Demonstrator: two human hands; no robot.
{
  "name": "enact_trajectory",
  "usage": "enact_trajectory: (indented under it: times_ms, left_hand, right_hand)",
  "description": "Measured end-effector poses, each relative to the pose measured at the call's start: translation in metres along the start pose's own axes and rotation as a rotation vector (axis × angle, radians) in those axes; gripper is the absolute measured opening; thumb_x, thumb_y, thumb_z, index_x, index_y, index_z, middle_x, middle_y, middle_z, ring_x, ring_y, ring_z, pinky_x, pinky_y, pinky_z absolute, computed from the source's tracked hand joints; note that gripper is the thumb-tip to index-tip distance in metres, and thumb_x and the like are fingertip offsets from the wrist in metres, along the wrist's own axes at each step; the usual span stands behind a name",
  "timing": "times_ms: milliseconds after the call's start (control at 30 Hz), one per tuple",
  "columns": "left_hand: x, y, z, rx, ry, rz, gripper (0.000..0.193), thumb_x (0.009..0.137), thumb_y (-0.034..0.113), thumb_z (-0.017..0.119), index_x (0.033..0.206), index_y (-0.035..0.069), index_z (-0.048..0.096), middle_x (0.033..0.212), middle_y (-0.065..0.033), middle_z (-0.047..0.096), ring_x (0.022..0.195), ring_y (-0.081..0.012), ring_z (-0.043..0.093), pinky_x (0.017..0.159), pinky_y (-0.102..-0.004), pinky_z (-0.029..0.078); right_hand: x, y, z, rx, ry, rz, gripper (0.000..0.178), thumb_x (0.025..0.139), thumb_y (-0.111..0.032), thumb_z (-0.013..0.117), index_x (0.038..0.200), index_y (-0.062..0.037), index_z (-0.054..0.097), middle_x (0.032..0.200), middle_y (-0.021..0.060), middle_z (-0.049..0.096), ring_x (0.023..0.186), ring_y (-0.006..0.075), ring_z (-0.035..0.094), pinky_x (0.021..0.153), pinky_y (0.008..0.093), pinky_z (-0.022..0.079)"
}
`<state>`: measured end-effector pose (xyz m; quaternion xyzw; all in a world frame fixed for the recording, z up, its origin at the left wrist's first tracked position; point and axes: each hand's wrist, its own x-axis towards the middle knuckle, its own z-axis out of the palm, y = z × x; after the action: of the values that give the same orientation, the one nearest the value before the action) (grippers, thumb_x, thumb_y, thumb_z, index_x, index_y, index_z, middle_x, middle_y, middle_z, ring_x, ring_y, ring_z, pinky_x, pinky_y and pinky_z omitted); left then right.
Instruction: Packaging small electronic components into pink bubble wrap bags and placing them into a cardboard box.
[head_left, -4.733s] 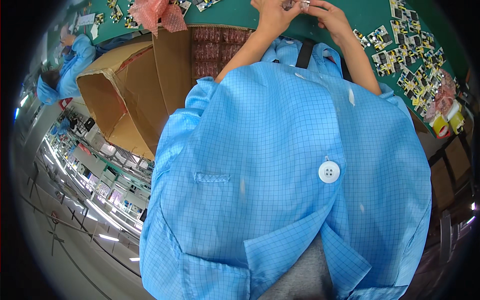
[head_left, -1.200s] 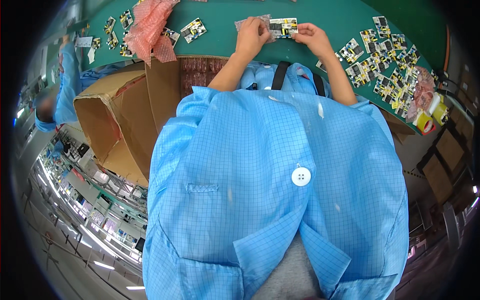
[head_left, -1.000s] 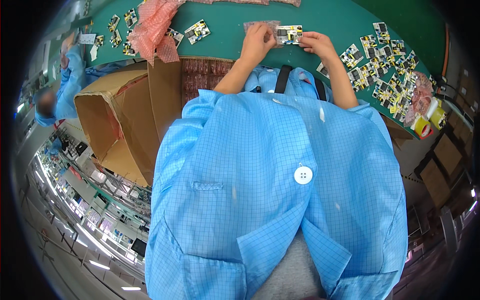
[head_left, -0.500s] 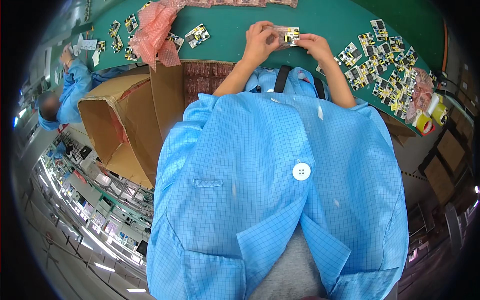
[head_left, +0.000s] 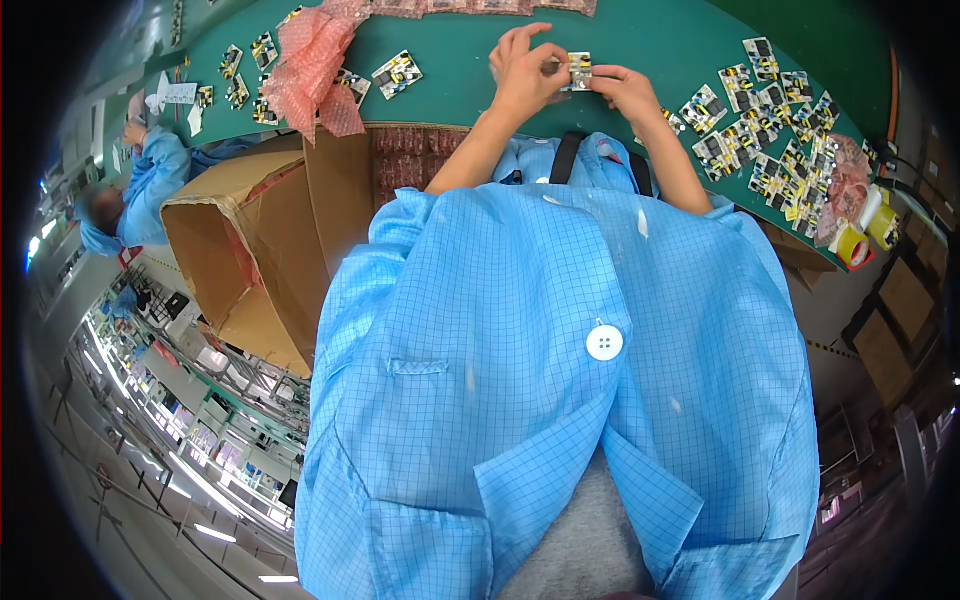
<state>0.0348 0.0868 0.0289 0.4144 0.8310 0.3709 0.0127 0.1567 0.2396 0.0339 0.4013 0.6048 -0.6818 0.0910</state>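
A small circuit board (head_left: 581, 70) with yellow and black components is held over the green table, between my two hands. My left hand (head_left: 522, 76) pinches at its left end with thumb and forefinger, the other fingers raised and spread. At its right edge, my right hand (head_left: 626, 94) grips with thumb and fingertips. Little of the clear pinkish bubble bag shows now; my left fingers cover that side of the board. Another circuit board (head_left: 397, 74) lies alone on the table to the left.
Many circuit boards (head_left: 745, 138) cover the right of the table, beside yellow tape rolls (head_left: 853, 246). Pink bubble wrap (head_left: 312, 75) lies over boards at left. An open cardboard box (head_left: 285, 225) and a carton of wrapped pieces (head_left: 415, 160) stand nearer. Another person (head_left: 150, 185) works at far left.
My left fingers have lifted and spread, and the hand has come closer to the board. The bubble bag seen around the board's left end is now mostly hidden. My right hand keeps its grip.
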Motion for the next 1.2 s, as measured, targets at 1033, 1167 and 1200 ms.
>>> enact_trajectory:
  times_ms: [1033,1167,1200]
  left_hand:
    - [-0.013,-0.008,-0.010,-0.006,-0.148,-0.097,0.012,0.072,0.010,0.073,0.083,0.007,0.070,0.091,-0.0081,0.060,0.084,-0.0302,0.059,0.075,-0.0407,0.049]
    - [-0.010,-0.006,-0.013,0.035,-0.153,-0.057,0.012,0.073,0.011,0.073,0.083,0.007,0.069,0.090,-0.0076,0.060,0.084,-0.0296,0.060,0.075,-0.0399,0.050]
    - [-0.010,-0.005,-0.013,0.018,-0.148,-0.074,0.012,0.073,0.011,0.073,0.084,0.007,0.069,0.091,-0.0073,0.060,0.086,-0.0292,0.060,0.076,-0.0395,0.050]
  right_hand:
    - [0.025,0.019,0.003,-0.023,-0.054,-0.016,0.037,0.075,-0.027,0.079,0.103,-0.0043,0.070,0.083,-0.0003,0.065,0.067,0.0068,0.053,0.056,0.0217,0.039]
    - [0.022,0.015,0.005,-0.011,-0.041,-0.015,0.034,0.078,-0.022,0.078,0.104,-0.0030,0.068,0.076,-0.0034,0.061,0.063,0.0044,0.049,0.056,0.0199,0.037]
    - [0.022,0.014,0.004,-0.008,-0.042,-0.015,0.034,0.078,-0.022,0.078,0.104,-0.0030,0.068,0.076,-0.0034,0.061,0.063,0.0044,0.049,0.056,0.0199,0.037]
